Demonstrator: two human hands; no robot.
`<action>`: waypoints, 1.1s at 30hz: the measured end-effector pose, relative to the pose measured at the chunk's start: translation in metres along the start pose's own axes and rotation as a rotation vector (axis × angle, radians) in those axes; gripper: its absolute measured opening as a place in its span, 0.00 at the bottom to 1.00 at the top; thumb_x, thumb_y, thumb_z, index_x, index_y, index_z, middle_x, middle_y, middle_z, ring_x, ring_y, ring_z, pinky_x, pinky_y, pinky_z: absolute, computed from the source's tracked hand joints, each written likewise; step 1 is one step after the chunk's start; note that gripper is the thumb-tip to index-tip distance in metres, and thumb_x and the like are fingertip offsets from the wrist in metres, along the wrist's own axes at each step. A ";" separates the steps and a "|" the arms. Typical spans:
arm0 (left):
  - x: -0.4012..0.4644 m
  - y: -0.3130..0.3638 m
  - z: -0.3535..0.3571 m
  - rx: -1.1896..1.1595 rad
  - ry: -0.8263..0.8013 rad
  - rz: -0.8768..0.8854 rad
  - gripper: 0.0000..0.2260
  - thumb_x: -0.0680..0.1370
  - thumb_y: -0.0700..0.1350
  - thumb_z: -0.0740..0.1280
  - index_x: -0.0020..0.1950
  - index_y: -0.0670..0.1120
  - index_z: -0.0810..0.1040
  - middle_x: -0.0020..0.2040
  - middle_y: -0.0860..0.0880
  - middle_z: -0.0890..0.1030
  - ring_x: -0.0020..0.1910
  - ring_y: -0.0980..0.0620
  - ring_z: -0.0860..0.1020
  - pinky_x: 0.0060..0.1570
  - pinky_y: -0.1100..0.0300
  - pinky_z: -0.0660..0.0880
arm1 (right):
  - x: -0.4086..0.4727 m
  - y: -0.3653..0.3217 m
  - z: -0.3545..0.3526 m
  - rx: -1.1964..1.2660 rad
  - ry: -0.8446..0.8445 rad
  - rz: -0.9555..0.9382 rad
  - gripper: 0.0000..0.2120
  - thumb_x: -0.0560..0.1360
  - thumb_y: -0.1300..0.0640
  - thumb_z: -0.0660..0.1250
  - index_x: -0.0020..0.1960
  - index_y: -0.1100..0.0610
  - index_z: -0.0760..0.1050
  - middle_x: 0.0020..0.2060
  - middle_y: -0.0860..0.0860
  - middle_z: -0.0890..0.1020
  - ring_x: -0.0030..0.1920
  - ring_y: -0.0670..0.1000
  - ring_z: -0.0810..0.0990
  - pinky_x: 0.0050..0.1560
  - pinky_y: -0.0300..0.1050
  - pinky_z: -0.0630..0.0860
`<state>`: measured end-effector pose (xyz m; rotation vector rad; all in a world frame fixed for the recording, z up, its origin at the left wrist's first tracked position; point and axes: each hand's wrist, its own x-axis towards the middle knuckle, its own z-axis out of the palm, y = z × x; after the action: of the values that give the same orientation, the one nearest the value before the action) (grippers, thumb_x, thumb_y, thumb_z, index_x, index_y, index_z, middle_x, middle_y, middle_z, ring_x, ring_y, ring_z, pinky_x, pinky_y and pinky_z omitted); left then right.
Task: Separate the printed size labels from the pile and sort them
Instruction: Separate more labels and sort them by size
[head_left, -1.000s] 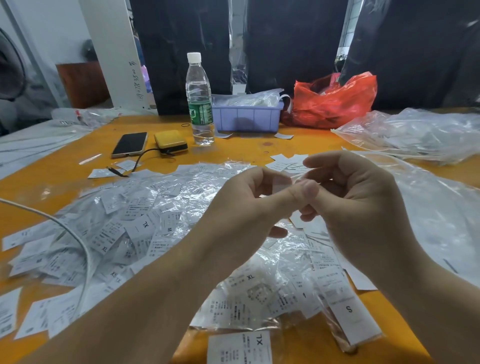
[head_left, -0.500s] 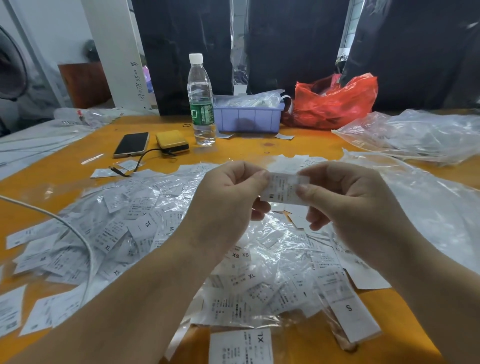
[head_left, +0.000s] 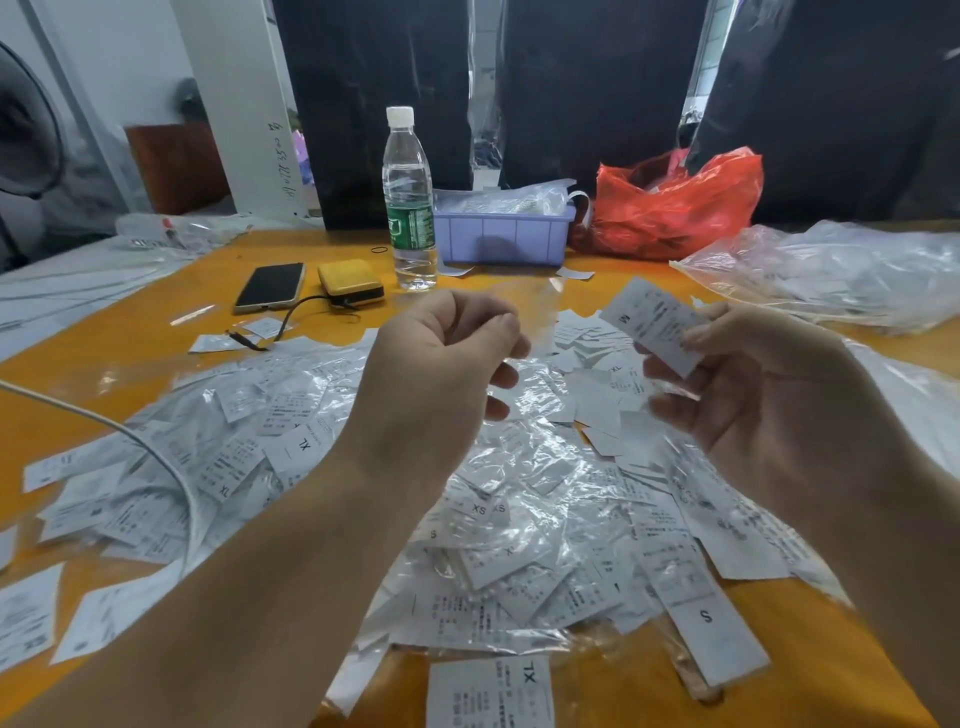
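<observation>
Both forearms are reaching in from the lower edge of the view and hanging above the desk (head_left: 130, 358), the two hands now held apart from each other. The left hand (head_left: 441, 364) is hovering over the middle of the pile of size labels (head_left: 519, 519), knuckles up and fingers curled inward; the right hand (head_left: 769, 395) is sitting off to its side, palm turned toward the person and tilted slightly upward. The desk is orange and is carrying a wide heap of white printed labels mixed with crinkled clear plastic, some showing XL, XS and S. Farther back a water bottle (head_left: 409, 202) is standing upright, with a lilac plastic bin (head_left: 504, 234) just beside it and a red plastic bag (head_left: 675, 208) beyond that. A dark phone (head_left: 270, 287) and a yellow case (head_left: 350, 283) are lying near each other on the left, and a heap of clear bags (head_left: 841, 270) is resting at the far right. Dark hanging sheets are closing off the back of the room. The left hand is pinching a thin, clear plastic sleeve (head_left: 524, 317) between thumb and forefinger. The right hand is pinching a single label (head_left: 654, 325) between its thumb and fingers, holding it tilted in the air above the pile, clear of the left hand.
</observation>
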<state>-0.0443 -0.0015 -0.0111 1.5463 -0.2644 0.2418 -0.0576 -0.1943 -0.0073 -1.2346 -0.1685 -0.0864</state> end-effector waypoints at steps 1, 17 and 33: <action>0.000 0.000 0.000 0.000 -0.008 0.002 0.04 0.79 0.39 0.67 0.45 0.47 0.80 0.35 0.52 0.83 0.32 0.58 0.78 0.29 0.64 0.75 | 0.000 0.000 -0.002 0.024 0.016 -0.017 0.22 0.72 0.68 0.57 0.24 0.52 0.76 0.32 0.52 0.81 0.32 0.47 0.79 0.27 0.39 0.76; -0.006 -0.002 0.008 0.002 -0.094 -0.018 0.02 0.77 0.40 0.70 0.47 0.46 0.78 0.38 0.50 0.83 0.33 0.57 0.79 0.32 0.63 0.77 | -0.006 0.012 0.001 -0.400 -0.105 -0.159 0.05 0.68 0.58 0.67 0.36 0.57 0.80 0.37 0.52 0.82 0.34 0.50 0.77 0.31 0.42 0.77; -0.009 -0.006 0.014 0.160 -0.349 -0.092 0.13 0.73 0.41 0.74 0.55 0.49 0.78 0.37 0.53 0.82 0.35 0.57 0.79 0.38 0.60 0.79 | -0.009 0.010 0.009 -0.470 -0.002 -0.254 0.05 0.71 0.66 0.71 0.36 0.60 0.81 0.33 0.58 0.83 0.31 0.53 0.81 0.33 0.43 0.80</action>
<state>-0.0515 -0.0158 -0.0195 1.7524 -0.4551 -0.0846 -0.0658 -0.1832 -0.0158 -1.6766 -0.3187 -0.3610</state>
